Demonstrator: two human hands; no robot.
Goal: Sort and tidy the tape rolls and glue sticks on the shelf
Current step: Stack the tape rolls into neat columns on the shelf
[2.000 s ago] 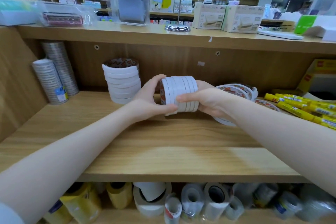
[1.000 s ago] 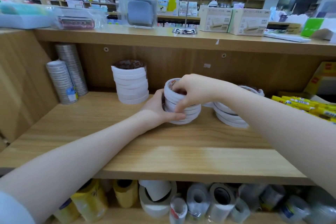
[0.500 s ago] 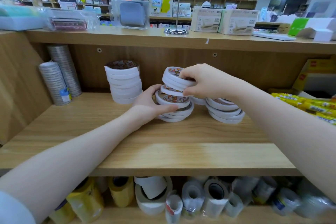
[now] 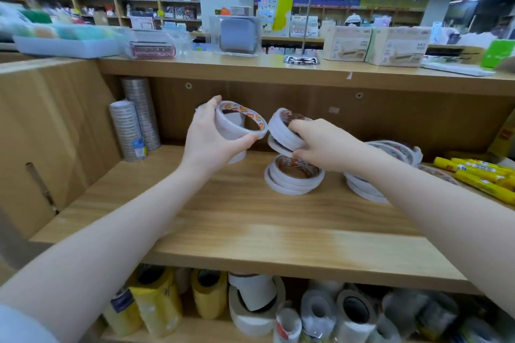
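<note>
My left hand [image 4: 207, 139] holds one white tape roll [image 4: 242, 123] tilted in the air, in front of the taller white stack behind it, which it mostly hides. My right hand [image 4: 324, 145] grips a few white tape rolls [image 4: 282, 131] lifted just above a short pile of tape rolls [image 4: 292, 179] on the wooden shelf [image 4: 250, 220]. Another loose pile of white rolls [image 4: 390, 153] lies behind my right forearm. Yellow glue sticks [image 4: 482, 175] lie at the far right of the shelf.
Two columns of clear tape rolls [image 4: 133, 125] stand at the shelf's back left by the side wall. The lower shelf holds yellow and white packing tape rolls [image 4: 250, 303]. Boxes [image 4: 373, 44] and plastic cases sit on the top ledge.
The stack held sideways was stood on the shelf. My right hand then lifted the upper rolls, and my left hand rose from the pile holding a single roll.
</note>
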